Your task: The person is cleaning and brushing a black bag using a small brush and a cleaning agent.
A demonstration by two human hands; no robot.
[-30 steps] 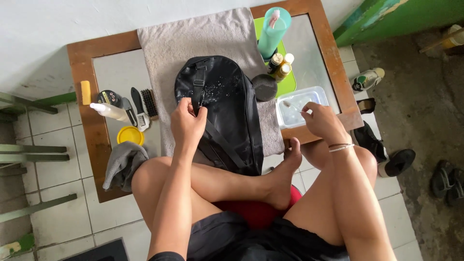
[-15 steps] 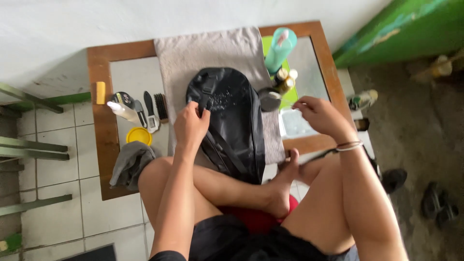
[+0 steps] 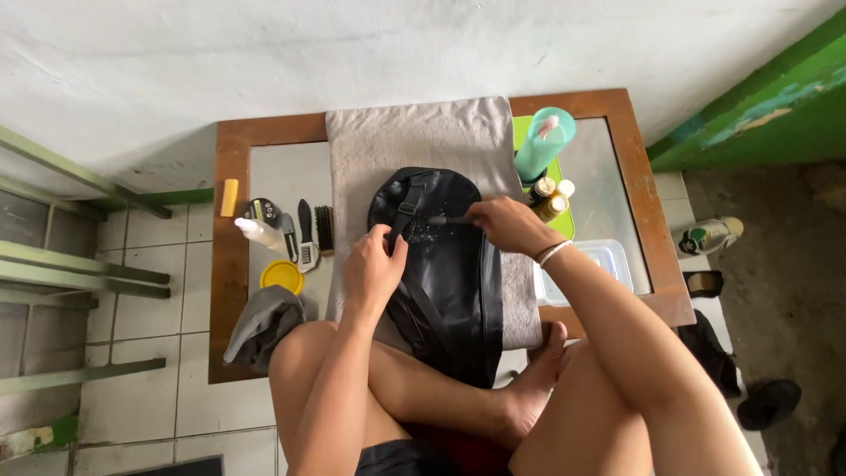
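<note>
Since half a second ago the right hand (image 3: 502,225) has left the clear tub (image 3: 608,264) at the worktop's (image 3: 231,291) right edge and now pinches a small brush (image 3: 449,220) on the black bag (image 3: 449,264), mid-frame on a grey towel (image 3: 414,137); left hand (image 3: 374,269) grips the bag's strap; a green bottle (image 3: 542,141) stands upper right

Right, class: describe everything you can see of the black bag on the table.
The black bag looks like smooth, slightly shiny synthetic or leather-like material, rounded at the far end, with a strap and buckle running along its top. Pale specks or droplets dot its upper face. It lies flat on a grey towel spread over the wooden-framed table, its near end overhanging toward the person's crossed legs. The left hand grips its left side; the right hand holds a small dark tool against its top.
</note>
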